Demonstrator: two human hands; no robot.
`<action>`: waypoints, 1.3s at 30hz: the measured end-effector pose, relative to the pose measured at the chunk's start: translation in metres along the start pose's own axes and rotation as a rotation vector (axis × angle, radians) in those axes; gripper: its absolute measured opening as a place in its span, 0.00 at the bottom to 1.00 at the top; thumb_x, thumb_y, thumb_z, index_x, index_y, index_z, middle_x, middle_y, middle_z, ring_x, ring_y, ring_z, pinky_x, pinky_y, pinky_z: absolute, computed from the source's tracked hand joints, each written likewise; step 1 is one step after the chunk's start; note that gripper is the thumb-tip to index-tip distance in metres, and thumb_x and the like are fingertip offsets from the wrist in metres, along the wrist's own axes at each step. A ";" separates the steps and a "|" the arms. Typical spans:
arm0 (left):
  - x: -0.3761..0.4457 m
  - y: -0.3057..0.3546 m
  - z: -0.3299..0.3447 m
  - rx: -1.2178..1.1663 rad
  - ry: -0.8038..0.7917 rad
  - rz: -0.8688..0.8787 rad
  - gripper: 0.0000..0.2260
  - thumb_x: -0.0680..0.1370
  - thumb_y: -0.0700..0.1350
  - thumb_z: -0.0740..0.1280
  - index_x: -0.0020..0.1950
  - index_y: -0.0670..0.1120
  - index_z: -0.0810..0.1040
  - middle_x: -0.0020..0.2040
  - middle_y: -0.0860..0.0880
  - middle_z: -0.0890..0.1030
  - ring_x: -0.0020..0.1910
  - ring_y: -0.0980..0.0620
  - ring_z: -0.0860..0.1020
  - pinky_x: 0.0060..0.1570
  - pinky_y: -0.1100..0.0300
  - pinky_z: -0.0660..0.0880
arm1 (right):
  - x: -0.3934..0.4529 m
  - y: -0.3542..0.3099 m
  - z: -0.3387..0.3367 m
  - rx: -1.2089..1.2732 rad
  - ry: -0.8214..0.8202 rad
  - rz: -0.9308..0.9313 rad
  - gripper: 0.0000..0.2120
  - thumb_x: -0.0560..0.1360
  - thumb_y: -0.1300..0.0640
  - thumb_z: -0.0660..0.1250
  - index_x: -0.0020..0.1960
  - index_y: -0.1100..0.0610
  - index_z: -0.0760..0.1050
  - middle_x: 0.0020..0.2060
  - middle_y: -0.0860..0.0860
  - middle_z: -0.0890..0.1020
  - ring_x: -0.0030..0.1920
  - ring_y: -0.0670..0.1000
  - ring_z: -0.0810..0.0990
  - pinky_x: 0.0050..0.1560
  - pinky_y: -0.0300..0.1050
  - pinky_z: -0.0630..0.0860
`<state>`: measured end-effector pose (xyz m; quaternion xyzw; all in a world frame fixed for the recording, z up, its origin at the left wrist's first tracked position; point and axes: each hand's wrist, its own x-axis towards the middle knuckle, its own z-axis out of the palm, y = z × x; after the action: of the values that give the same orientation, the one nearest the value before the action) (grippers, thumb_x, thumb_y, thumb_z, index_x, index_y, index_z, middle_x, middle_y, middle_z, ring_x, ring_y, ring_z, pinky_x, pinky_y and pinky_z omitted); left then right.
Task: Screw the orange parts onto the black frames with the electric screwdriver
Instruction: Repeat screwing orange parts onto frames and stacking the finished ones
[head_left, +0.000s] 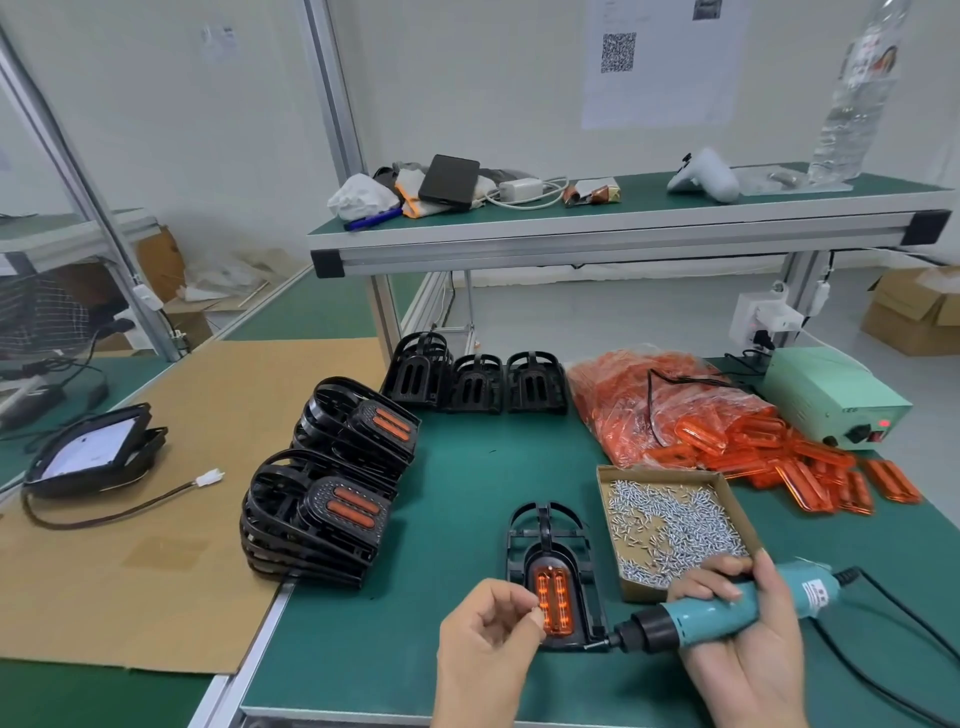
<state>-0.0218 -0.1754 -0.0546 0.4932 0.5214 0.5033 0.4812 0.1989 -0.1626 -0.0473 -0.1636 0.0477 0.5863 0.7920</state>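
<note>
- The right hand (748, 618) held the teal screwdriver (727, 610) in a closed grip, fingers curled over the barrel, its bit lying almost level and pointing left at the near right corner of the frame (558, 577)
- The left hand (485, 631) hovered at the frame's left edge, thumb and forefinger pinched together as if on a screw; whether one was there was too small to tell
- The orange part (555, 605) sat seated in the frame's pocket, the frame lying flat on the green surface (467, 519) just in front of the person
- To do this step well, I judged the bit should come upright over the screw hole, with the left hand steadying the frame so the part did not shift as the screw bit in
- The screw box (670, 525) lay just right of the frame, near the right hand; its wall and the trailing cord (893, 613) could crowd the tool's swing
- Further out: two stacks of finished frames (332, 488) to the left, three bare frames (478, 382) behind, a bag of orange parts (691, 415) spilling to the right, and the power unit (831, 395) beyond it
</note>
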 end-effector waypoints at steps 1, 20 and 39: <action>0.000 0.000 0.001 -0.008 0.001 -0.011 0.16 0.75 0.29 0.72 0.40 0.51 0.84 0.38 0.42 0.84 0.38 0.47 0.82 0.45 0.57 0.80 | 0.000 0.001 0.000 0.002 0.001 -0.003 0.11 0.72 0.50 0.73 0.45 0.49 0.70 0.38 0.41 0.74 0.31 0.39 0.69 0.35 0.33 0.72; -0.015 0.021 0.015 0.051 -0.113 -0.121 0.15 0.79 0.34 0.70 0.43 0.54 0.88 0.39 0.45 0.86 0.40 0.53 0.84 0.51 0.62 0.79 | 0.003 0.006 0.025 -0.076 -0.030 -0.050 0.09 0.77 0.51 0.70 0.47 0.51 0.69 0.37 0.44 0.76 0.31 0.41 0.70 0.36 0.36 0.72; -0.013 0.018 0.013 0.118 -0.123 -0.110 0.17 0.79 0.36 0.70 0.43 0.60 0.87 0.38 0.48 0.86 0.40 0.55 0.84 0.51 0.65 0.78 | 0.003 0.011 0.023 -0.122 -0.032 -0.051 0.09 0.77 0.50 0.70 0.47 0.51 0.70 0.38 0.44 0.76 0.31 0.42 0.70 0.37 0.37 0.72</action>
<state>-0.0080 -0.1872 -0.0371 0.5212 0.5458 0.4134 0.5094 0.1872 -0.1494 -0.0283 -0.2034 -0.0051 0.5703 0.7959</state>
